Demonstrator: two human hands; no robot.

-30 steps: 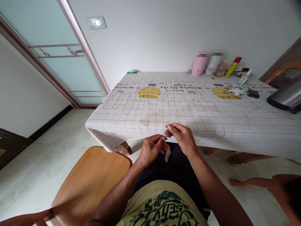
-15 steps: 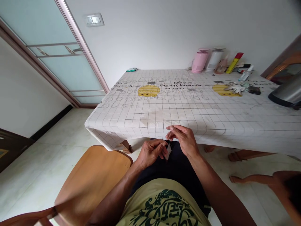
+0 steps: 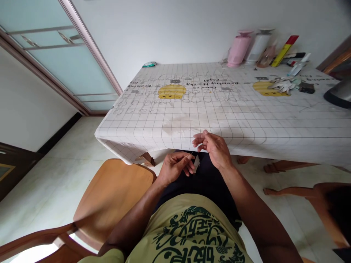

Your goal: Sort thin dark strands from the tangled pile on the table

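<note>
Over my lap, just in front of the table edge, my left hand is closed, thumb and forefinger pinched together. A thin thread shows at its fingertips, and a small pale flat piece hangs just beside and below them against the dark trousers. Its exact kind is too small to make out. My right hand is raised to the right of it, near the tablecloth's front edge. Its fingers are apart and curved, and I see nothing held in them.
The table has a white checked cloth. Toward the back right stand a pink bottle-like device, a white one and a yellow-red box. Crumpled gloves lie near a metal kettle. A wooden chair is at left.
My right hand has lifted slightly away from the left, its fingers spreading from a looser pinch. My left hand keeps its pinch. The camera view has tilted downward and shifted slightly.
</note>
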